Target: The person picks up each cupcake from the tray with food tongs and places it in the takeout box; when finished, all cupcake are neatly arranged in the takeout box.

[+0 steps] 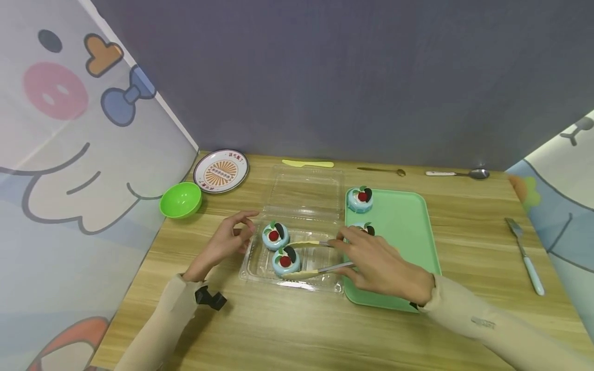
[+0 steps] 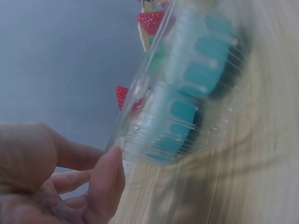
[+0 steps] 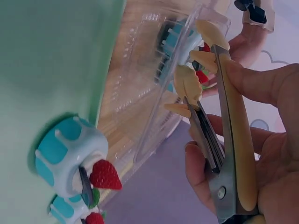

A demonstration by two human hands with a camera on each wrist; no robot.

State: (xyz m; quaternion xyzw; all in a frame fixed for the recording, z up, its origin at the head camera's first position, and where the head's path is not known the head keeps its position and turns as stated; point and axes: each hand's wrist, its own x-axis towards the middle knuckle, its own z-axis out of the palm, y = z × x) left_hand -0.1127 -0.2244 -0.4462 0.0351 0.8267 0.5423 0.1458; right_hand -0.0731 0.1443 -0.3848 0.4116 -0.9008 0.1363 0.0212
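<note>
My right hand (image 1: 378, 260) holds a pair of food tongs (image 3: 229, 135) with cream-coloured tips and metal arms. The tips are spread around the nearer blue cupcake (image 1: 284, 263) in a clear plastic box (image 1: 320, 281). Another blue cupcake (image 1: 275, 237) sits just behind it in the box; both have a red berry, a green leaf and a dark oval piece on top. At the box's left side, my left hand (image 1: 229, 238) pinches the rim between thumb and finger. Two more blue cupcakes stand on the green tray (image 1: 408, 226), the far one (image 1: 360, 201) near its corner.
The box's clear lid (image 1: 306, 190) lies folded back. A green bowl (image 1: 181, 200) and a patterned plate (image 1: 221, 171) stand back left. Along the back lie a yellow knife (image 1: 308, 164), a small gold spoon (image 1: 382, 170) and a larger spoon (image 1: 457, 174). A fork (image 1: 526, 257) lies far right.
</note>
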